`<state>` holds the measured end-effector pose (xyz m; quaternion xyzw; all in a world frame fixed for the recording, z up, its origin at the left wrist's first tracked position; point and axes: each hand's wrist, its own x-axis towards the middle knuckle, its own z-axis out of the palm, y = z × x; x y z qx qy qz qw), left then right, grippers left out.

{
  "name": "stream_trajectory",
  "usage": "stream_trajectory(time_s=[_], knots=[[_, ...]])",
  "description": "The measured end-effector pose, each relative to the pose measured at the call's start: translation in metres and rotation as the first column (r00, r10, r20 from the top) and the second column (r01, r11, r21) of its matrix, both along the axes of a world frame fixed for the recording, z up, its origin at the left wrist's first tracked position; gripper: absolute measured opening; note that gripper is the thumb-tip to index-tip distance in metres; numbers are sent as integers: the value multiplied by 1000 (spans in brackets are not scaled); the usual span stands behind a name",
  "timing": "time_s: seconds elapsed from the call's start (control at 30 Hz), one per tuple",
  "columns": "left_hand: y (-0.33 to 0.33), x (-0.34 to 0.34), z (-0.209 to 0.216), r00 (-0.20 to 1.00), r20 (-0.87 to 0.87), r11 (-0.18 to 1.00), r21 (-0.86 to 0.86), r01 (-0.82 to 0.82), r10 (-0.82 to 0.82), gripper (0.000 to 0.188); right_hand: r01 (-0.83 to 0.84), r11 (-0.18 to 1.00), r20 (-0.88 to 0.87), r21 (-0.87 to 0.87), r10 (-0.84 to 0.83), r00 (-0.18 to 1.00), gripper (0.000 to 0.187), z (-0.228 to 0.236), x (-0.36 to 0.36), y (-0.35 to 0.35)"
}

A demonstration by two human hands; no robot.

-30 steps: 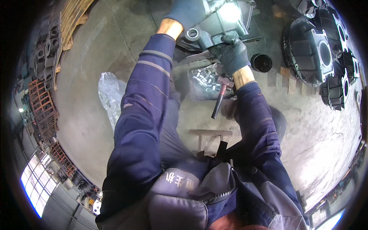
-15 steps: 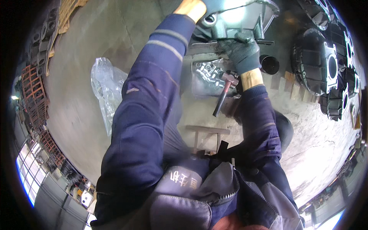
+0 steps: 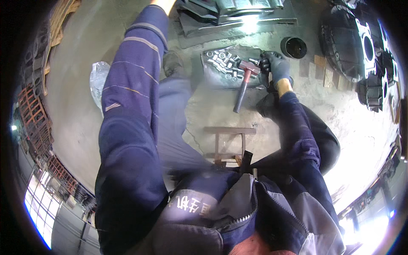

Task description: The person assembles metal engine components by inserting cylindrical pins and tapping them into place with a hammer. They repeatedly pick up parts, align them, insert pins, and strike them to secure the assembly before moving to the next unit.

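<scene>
My right hand (image 3: 278, 68), in a dark grey glove, is down at the right edge of a shallow tray or sheet (image 3: 214, 81). Its fingers curl in among small dark pieces there; what they hold, if anything, I cannot make out. Several shiny short metal sleeves (image 3: 221, 63) lie loose on the tray. Just left of my fingers, a hammer (image 3: 243, 87) rests with its reddish head on the sleeves and its handle toward me. My left arm (image 3: 136, 63) stretches to the top edge, where only the bare wrist shows and the hand is cut off.
A large dark metal casting (image 3: 238, 5) stands at the top, partly out of view. A black round can (image 3: 294, 47) and wooden blocks (image 3: 329, 76) are at the right, beside large black housings (image 3: 346, 44). Clear plastic (image 3: 98, 80) lies left. A small stool (image 3: 229, 131) stands near me.
My right hand has come off the casting's lower edge and down to the tray's right side. My left arm has swung left, its hand leaving the casting's visible part. The view has tilted toward me.
</scene>
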<state>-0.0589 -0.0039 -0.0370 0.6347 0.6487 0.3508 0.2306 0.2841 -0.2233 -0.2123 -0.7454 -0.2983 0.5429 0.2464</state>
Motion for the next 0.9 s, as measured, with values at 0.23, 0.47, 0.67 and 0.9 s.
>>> stream_trajectory(time_s=[0.23, 0.47, 0.67, 0.9], knots=[[10, -2, -26, 990, 137, 999, 11, -31, 29, 63, -424, 904, 416, -47, 404, 815, 39, -35, -14, -23], [10, 3, -27, 970, 240, 987, 160, 0, -39, 60, -679, 693, 539, -244, 679, 499, 33, -51, -73, -6], [6, -2, -13, 999, -15, 996, -87, -31, 29, 66, -692, 705, 655, -156, 598, 462, 25, -78, -98, -5], [12, 0, -26, 994, 85, 992, -110, -54, 63, 68, -722, 657, 643, -216, 652, 402, 29, -94, -85, -7]])
